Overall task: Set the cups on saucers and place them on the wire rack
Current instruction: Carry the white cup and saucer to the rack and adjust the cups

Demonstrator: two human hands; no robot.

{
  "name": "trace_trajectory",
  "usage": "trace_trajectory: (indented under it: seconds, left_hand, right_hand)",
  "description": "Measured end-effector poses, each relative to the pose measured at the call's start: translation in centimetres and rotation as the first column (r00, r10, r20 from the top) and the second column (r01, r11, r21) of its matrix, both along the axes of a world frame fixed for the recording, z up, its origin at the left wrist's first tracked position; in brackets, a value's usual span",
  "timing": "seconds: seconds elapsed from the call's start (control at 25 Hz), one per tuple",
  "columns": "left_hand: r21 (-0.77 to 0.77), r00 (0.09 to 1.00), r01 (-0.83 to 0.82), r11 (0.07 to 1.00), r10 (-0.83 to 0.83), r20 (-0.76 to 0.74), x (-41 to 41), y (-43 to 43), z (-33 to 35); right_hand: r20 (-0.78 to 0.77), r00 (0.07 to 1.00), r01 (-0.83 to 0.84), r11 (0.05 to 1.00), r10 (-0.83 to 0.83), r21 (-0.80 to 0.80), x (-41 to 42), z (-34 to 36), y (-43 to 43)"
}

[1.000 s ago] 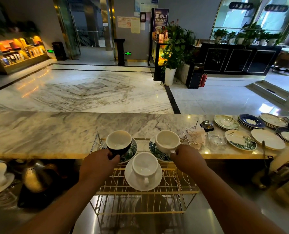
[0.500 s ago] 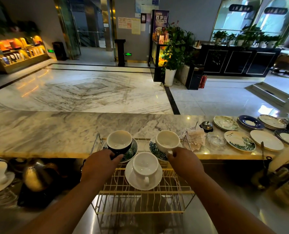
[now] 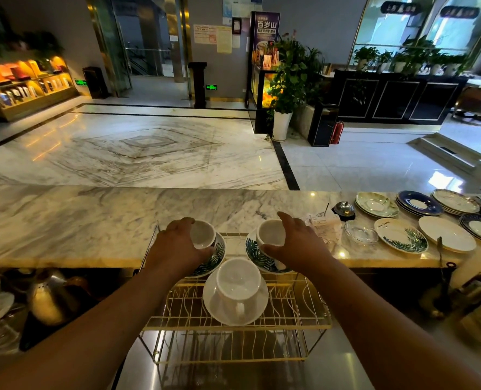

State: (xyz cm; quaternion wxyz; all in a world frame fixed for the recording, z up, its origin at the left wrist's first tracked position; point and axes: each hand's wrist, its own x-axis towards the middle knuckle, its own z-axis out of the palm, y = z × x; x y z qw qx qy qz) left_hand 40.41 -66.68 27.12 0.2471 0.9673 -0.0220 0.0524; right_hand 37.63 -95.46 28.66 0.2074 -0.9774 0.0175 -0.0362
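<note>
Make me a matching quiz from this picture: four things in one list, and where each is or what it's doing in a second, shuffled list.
Column one
1. left hand
2. right hand
3. plain white saucer
4. blue-rimmed plates

Column two
A. stacked on the marble counter
B. grips the left cup
C. at the front of the wire rack, carrying a white cup
D. grips the right cup

Pairs: 1-B, 2-D, 3-C, 4-A

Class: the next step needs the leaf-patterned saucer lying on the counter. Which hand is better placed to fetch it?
Probably right: the right hand, holding the right cup, is nearer that saucer; the left hand holds the farther left cup.
</note>
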Motion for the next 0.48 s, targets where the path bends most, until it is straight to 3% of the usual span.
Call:
trace_trajectory:
  seconds: [0.2, 0.48]
  left_hand:
    - [0.044, 0.998, -0.029, 0.999, 0.027, 0.049, 0.30, -0.06, -0.20]
    - [0.034, 1.000, 0.005, 0.999, -0.005, 0.002, 0.12, 0.07, -0.05]
  right_hand:
    - [0.006, 1.000, -0.020, 0.999, 0.020, 0.050, 0.75, -0.36, -0.36]
    - [0.001, 1.000, -0.014, 0.999, 0.014, 0.039, 0.43, -0.37, -0.11]
